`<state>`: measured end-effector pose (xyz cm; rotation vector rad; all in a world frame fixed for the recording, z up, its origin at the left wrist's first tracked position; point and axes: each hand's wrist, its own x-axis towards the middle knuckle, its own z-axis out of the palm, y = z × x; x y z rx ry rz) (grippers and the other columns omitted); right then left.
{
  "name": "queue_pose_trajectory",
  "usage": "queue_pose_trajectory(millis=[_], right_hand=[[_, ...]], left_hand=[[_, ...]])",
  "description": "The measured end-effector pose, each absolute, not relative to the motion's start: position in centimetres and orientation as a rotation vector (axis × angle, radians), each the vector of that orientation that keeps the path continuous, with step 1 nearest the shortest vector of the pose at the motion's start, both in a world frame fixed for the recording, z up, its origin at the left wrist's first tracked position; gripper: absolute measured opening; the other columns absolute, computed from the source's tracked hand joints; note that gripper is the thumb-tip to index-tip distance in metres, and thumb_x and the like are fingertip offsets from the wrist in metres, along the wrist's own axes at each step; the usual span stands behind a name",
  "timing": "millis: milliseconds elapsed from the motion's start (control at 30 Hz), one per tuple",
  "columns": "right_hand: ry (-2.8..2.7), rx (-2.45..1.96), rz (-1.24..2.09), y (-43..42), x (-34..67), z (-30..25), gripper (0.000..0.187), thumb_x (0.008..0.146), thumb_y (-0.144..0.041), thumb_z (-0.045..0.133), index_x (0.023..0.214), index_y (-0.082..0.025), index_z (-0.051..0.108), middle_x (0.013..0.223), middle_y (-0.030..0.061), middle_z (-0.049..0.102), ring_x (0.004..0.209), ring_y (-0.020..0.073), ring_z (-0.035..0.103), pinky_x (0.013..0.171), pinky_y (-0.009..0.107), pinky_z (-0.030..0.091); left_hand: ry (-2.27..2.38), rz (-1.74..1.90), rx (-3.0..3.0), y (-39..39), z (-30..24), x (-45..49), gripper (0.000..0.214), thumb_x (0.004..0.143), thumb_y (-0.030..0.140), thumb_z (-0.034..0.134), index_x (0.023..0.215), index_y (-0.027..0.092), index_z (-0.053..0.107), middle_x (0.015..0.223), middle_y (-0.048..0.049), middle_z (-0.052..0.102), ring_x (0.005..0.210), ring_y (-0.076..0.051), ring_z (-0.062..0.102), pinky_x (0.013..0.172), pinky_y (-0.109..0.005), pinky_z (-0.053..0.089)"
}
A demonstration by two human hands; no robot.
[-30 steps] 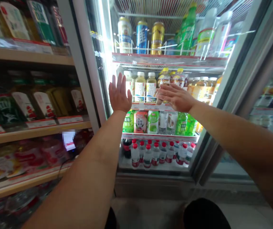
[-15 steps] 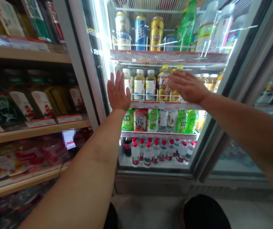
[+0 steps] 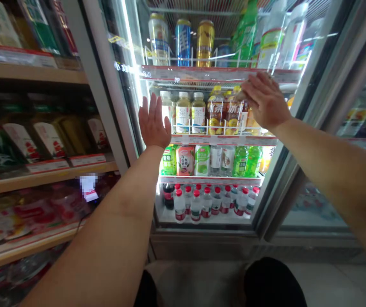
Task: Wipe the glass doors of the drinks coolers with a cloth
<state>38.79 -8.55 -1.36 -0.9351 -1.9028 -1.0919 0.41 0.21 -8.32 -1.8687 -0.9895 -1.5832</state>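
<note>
My left hand (image 3: 154, 123) is raised with its fingers upright and apart, holding nothing. It is in front of the left side of a lit drinks fridge, beside the white-capped tea bottles (image 3: 183, 111). My right hand (image 3: 266, 100) is stretched out with its palm facing down and left, level with the same shelf. Its fingers partly cover bottles behind them, near the yellow-capped iced tea bottles (image 3: 215, 110). I see nothing clearly held in it. Reflections show on the fridge's glass; whether either hand touches the glass I cannot tell.
Cans (image 3: 183, 42) and a green bottle (image 3: 245, 32) stand on the upper shelf. Below are drink cartons (image 3: 184, 160) and red-capped water bottles (image 3: 196, 207). Wooden shelves of bottles (image 3: 48, 136) flank the fridge on the left. A metal frame (image 3: 275, 204) borders it on the right.
My right hand has moved right and slightly up, uncovering more of the iced tea bottles. My left hand stays raised, and the view has shifted slightly.
</note>
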Motion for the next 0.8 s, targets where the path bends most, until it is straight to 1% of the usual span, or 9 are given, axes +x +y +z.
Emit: queue_pose_trajectory(millis=[100, 200, 300, 367, 433, 533, 633, 700, 800], right_hand=[[-1.701, -1.013, -1.062, -8.5, 38.8, -2.4, 0.048, 0.115, -0.038, 0.038, 0.157, -0.023, 0.055, 0.17, 0.0072, 0.044, 0.163, 0.0314, 0.029, 0.135, 0.061, 0.022], [-1.782, -1.014, -1.081, -9.0, 38.8, -5.3, 0.046, 0.114, -0.036, 0.04, 0.154, -0.024, 0.058, 0.166, 0.0062, 0.05, 0.161, 0.0314, 0.034, 0.133, 0.063, 0.027], [-1.867, -0.998, -1.097, -9.4, 39.9, -5.2, 0.046, 0.115, -0.04, 0.039, 0.149, -0.019, 0.063, 0.162, 0.0086, 0.055, 0.158, 0.0315, 0.04, 0.133, 0.059, 0.029], [-1.794, -1.038, -1.062, -9.4, 41.0, -3.4, 0.051, 0.116, -0.043, 0.037, 0.151, -0.016, 0.061, 0.166, 0.0111, 0.05, 0.16, 0.0324, 0.035, 0.134, 0.059, 0.025], [-1.68, -1.109, -0.997, -9.1, 41.9, -1.9, 0.053, 0.116, -0.043, 0.034, 0.158, -0.016, 0.053, 0.172, 0.0106, 0.04, 0.164, 0.0323, 0.026, 0.136, 0.06, 0.018], [-1.56, -1.168, -0.947, -9.1, 42.0, -3.1, 0.054, 0.116, -0.043, 0.032, 0.162, -0.019, 0.048, 0.174, 0.0103, 0.035, 0.165, 0.0315, 0.02, 0.136, 0.061, 0.013], [-1.495, -1.156, -0.96, -9.9, 41.2, -7.1, 0.054, 0.115, -0.041, 0.033, 0.157, -0.016, 0.056, 0.169, 0.0168, 0.043, 0.164, 0.0339, 0.027, 0.135, 0.061, 0.021], [-1.517, -1.155, -0.964, -10.5, 41.2, -8.9, 0.052, 0.114, -0.04, 0.036, 0.156, -0.018, 0.059, 0.165, 0.0165, 0.048, 0.162, 0.0341, 0.032, 0.133, 0.059, 0.026], [-1.492, -1.174, -0.991, -10.8, 42.4, -8.0, 0.052, 0.112, -0.038, 0.039, 0.154, -0.016, 0.06, 0.164, 0.0166, 0.049, 0.161, 0.0325, 0.033, 0.133, 0.058, 0.026]], left_hand=[[-0.979, -1.587, -1.852, 0.7, -8.4, 0.4, 0.076, 0.107, 0.055, 0.035, 0.167, 0.009, 0.039, 0.178, -0.0062, 0.028, 0.169, -0.025, 0.007, 0.14, -0.047, 0.0], [-0.969, -1.592, -1.835, 1.2, -8.5, 0.4, 0.081, 0.108, 0.063, 0.029, 0.167, 0.008, 0.038, 0.179, -0.0044, 0.027, 0.169, -0.023, 0.004, 0.139, -0.049, 0.0], [-0.966, -1.572, -1.831, 1.6, -8.6, 0.4, 0.081, 0.109, 0.065, 0.026, 0.168, 0.01, 0.036, 0.179, -0.0023, 0.026, 0.169, -0.021, 0.003, 0.14, -0.049, 0.001], [-0.956, -1.593, -1.829, 1.9, -8.6, 0.3, 0.081, 0.109, 0.066, 0.027, 0.168, 0.012, 0.035, 0.179, 0.0004, 0.024, 0.169, -0.02, 0.002, 0.14, -0.047, -0.001], [-0.94, -1.614, -1.832, 2.2, -8.6, 0.3, 0.08, 0.109, 0.066, 0.028, 0.167, 0.012, 0.034, 0.18, 0.0027, 0.022, 0.169, -0.019, 0.001, 0.139, -0.045, -0.003], [-0.912, -1.62, -1.856, 2.6, -8.7, 0.2, 0.08, 0.108, 0.065, 0.032, 0.167, 0.012, 0.034, 0.18, 0.0038, 0.02, 0.169, -0.021, 0.001, 0.139, -0.047, -0.005], [-0.892, -1.647, -1.859, 2.6, -8.7, 0.2, 0.076, 0.107, 0.059, 0.04, 0.168, 0.014, 0.035, 0.18, 0.0018, 0.023, 0.169, -0.023, 0.004, 0.139, -0.05, -0.003], [-0.886, -1.667, -1.854, 2.3, -8.7, 0.2, 0.073, 0.105, 0.053, 0.045, 0.168, 0.017, 0.038, 0.178, -0.0002, 0.028, 0.169, -0.024, 0.006, 0.14, -0.051, 0.0], [-0.888, -1.669, -1.843, 1.9, -8.8, 0.3, 0.069, 0.104, 0.044, 0.049, 0.168, 0.022, 0.04, 0.177, -0.0016, 0.031, 0.169, -0.025, 0.009, 0.141, -0.053, 0.004]])
